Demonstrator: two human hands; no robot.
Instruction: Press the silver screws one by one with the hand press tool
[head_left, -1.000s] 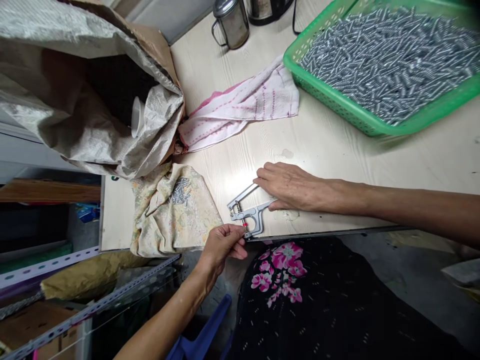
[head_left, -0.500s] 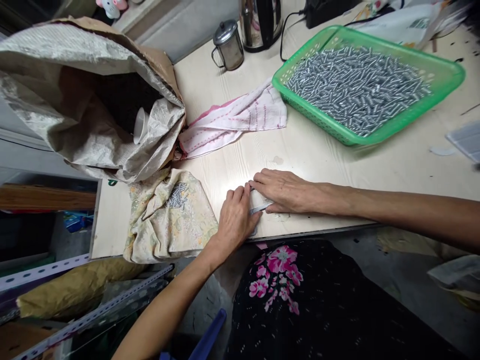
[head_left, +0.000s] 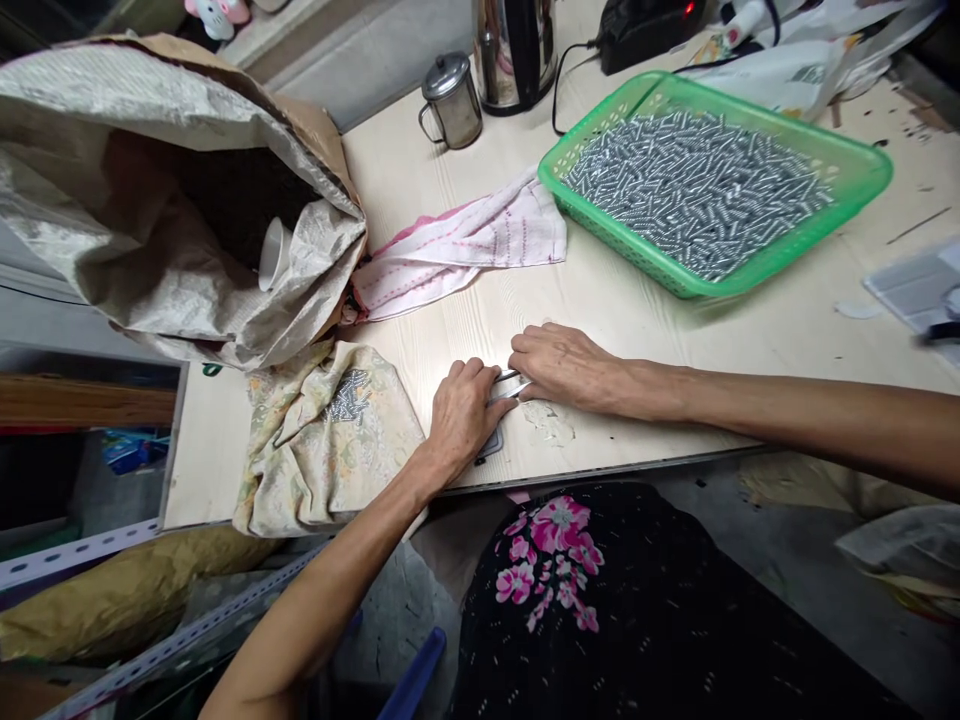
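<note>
My left hand and my right hand face each other low over the table's front edge. Between them runs a narrow silvery piece with two thin bars, its kind unclear. Fingers of both hands are closed around its ends, which hides most of it. A flat grey object shows partly from beneath my left hand. To the left lies a crumpled floral cloth with a small heap of short metal springs or threaded pins on it.
A green plastic basket full of similar metal pieces stands at the back right. An open woven sack with a white cup inside leans at left. Behind are a pink-white towel, a lidded metal mug and a kettle.
Both hands have shifted slightly up, away from the table's front edge, still on the silvery piece. Its two bars now show between them. The camera view has moved a little.
</note>
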